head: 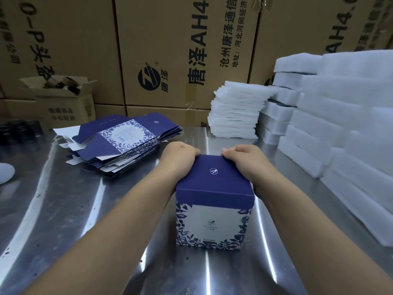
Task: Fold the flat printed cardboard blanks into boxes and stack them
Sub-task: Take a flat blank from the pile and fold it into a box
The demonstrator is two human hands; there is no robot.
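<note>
Head view: I am pressing down the lid of the blue printed box [214, 188], which is standing upright on the worktop [63, 209]. My left hand [180, 152] and right hand [242, 155] are both curling their fingers over the box's far top edge. Next, I judge, it is needing to be set aside for stacking. The flat blanks [125, 139] are lying beyond the box to its left.

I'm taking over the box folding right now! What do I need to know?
Left hand and right hand: both grip the far top edge of the box.
The box stands upright on the table, lid folded down.
Blanks lie piled at the far left.
Done: this box looks folded.
Left: set it aside, fold the pile, stack. No finished stack is in view.
</note>
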